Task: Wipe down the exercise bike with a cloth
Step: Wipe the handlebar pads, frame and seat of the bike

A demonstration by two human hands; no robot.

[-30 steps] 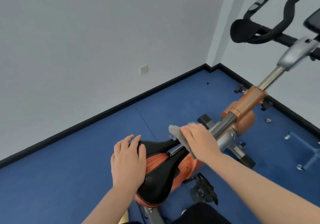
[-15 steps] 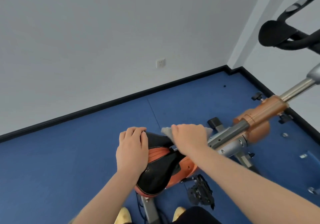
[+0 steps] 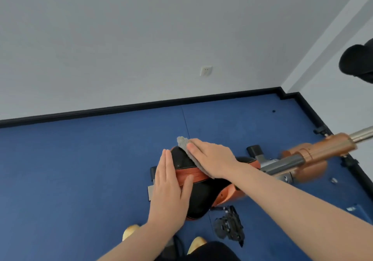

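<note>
The right hand lies flat on the grey cloth, fingers straight and together, pressing it onto the black-and-orange saddle of the exercise bike. The left hand rests on the saddle's left side, fingers straight and together, thumb spread. The bike stands on the blue floor.

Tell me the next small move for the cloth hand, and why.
Probably draw the right hand and cloth back along the saddle toward the body. The cloth lies flat under that hand at the saddle's far end, much black surface nearer is uncovered, and the left hand rests on the saddle's side.
</note>
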